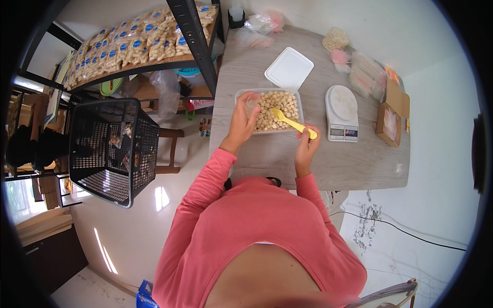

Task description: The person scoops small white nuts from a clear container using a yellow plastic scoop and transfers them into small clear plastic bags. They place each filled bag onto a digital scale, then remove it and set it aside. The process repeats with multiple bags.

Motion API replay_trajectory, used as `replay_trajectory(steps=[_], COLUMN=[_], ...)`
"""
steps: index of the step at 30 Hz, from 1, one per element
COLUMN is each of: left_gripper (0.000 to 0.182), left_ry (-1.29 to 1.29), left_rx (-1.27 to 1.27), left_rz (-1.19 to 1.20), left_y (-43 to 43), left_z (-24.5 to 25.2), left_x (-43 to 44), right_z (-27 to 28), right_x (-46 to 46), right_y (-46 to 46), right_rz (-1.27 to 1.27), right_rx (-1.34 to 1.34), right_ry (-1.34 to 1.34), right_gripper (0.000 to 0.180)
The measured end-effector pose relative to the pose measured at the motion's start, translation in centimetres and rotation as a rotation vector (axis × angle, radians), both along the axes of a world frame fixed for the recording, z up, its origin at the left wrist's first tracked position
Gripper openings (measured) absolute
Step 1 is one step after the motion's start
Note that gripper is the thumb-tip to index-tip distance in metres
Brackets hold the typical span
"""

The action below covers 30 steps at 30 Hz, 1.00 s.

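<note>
A clear plastic tub (pixel 300 111) filled with pale round nuts or snack balls (pixel 277 101) stands on the wood-patterned table. My left hand (pixel 245 121) holds a small clear plastic bag (pixel 253 101) over the tub's left side. In my right hand (pixel 307 139) is the handle of a yellow plastic spoon (pixel 287 120), its bowl resting among the pale pieces. Behind the tub lies a white plastic lid (pixel 289 68). To the right stands a white digital kitchen scale (pixel 342 113) with a bare round platform.
An open cardboard box (pixel 388 125), packs of plastic bags (pixel 368 75) and a tied bag of pale pieces (pixel 335 39) line the table's right and back. At left are a black plastic basket (pixel 133 154) and a metal-framed shelf (pixel 196 42) with bagged snacks (pixel 136 42).
</note>
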State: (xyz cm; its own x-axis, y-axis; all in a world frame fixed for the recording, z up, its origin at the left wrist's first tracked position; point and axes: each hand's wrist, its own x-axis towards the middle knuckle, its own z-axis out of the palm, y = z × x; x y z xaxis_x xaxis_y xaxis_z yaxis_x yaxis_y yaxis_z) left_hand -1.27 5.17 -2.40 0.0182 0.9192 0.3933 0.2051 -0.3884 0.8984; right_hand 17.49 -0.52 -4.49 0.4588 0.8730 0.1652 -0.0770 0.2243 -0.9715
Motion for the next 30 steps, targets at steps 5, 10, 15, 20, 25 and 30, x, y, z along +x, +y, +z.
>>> replay_trajectory(steps=[5, 10, 15, 20, 25, 30], left_gripper=[0.044, 0.046, 0.047, 0.046, 0.047, 0.049], left_ry=[-0.042, -0.012, 0.021, 0.127, 0.179, 0.232], left_rx=[-0.032, -0.012, 0.018, 0.114, 0.089, 0.088], left_rz=[-0.025, -0.015, 0.013, 0.01, 0.0, -0.013], left_y=[0.1, 0.0, 0.0, 0.2, 0.0, 0.0], left_z=[-0.1, -0.1, 0.0, 0.8, 1.4, 1.6], left_x=[0.1, 0.1, 0.2, 0.0, 0.1, 0.2], right_z=[0.2, 0.6, 0.8, 2.2, 5.6, 8.5], right_x=[-1.4, -2.2, -1.4, 0.6, 2.7, 2.9], right_y=[-0.8, -0.5, 0.1, 0.8, 2.0, 3.3], right_rz=[0.044, 0.038, 0.009, -0.046, -0.039, 0.079], right_rx=[-0.035, -0.091, -0.085, -0.069, -0.021, -0.018], right_ry=[-0.03, 0.108, 0.141, 0.139, 0.107, 0.024], right_gripper=[0.011, 0.015, 0.016, 0.017, 0.017, 0.016])
